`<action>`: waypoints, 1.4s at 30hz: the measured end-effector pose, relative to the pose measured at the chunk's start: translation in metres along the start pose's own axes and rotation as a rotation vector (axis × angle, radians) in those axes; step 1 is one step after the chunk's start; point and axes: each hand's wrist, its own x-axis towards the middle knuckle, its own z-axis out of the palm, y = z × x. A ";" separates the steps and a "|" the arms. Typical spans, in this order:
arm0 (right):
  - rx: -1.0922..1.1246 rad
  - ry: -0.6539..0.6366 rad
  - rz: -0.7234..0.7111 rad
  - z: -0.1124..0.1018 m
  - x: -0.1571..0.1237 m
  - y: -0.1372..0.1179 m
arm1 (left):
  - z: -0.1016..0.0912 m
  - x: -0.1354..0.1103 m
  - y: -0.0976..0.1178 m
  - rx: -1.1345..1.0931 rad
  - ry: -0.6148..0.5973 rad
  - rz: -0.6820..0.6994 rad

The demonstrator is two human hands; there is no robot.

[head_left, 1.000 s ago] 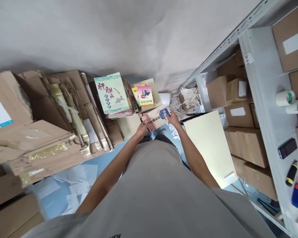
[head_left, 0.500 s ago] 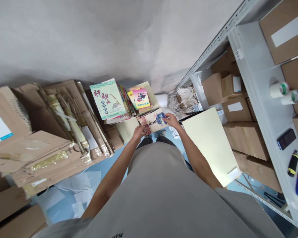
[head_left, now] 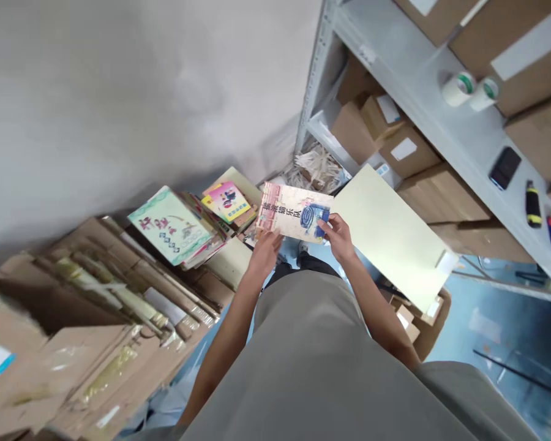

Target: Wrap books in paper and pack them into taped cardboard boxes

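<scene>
Both my hands hold a thin book [head_left: 294, 211] with a pale cover, a red strip on its left and a blue emblem on its right. My left hand [head_left: 265, 250] grips its lower left edge from below. My right hand [head_left: 336, 236] pinches its lower right corner by the blue emblem. The book is lifted in front of my waist, above the floor. Beyond it to the left lie stacks of books, one topped by a green-and-white cover [head_left: 168, 225], another by a pink-and-yellow cover [head_left: 226, 201].
Flattened cardboard boxes [head_left: 96, 318] are piled at the left. A grey metal shelf [head_left: 422, 104] at the right holds cardboard boxes, tape rolls [head_left: 459, 87], a phone [head_left: 505, 167] and a marker. A pale yellow board [head_left: 388, 233] leans by the shelf. Shredded paper [head_left: 316, 166] lies beneath.
The book has been raised from the stack area towards me, held in both hands. The view has swung to the right, with more of the shelf in sight.
</scene>
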 end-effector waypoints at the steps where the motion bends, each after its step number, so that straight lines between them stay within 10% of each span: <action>1: 0.045 0.070 -0.012 -0.004 -0.012 -0.001 | 0.014 0.001 0.000 0.011 -0.041 -0.013; 6: 0.132 0.302 -0.080 -0.029 -0.064 -0.003 | 0.084 0.003 -0.002 0.055 -0.252 0.053; 12: 0.101 0.231 -0.044 -0.096 -0.101 -0.011 | 0.141 0.008 0.007 0.115 -0.422 0.098; 28: 0.150 0.415 -0.115 -0.306 -0.077 -0.007 | 0.338 0.005 -0.061 0.414 -0.584 0.036; 42: 0.194 0.372 -0.169 -0.382 -0.074 -0.008 | 0.398 -0.006 -0.099 0.490 -0.578 0.070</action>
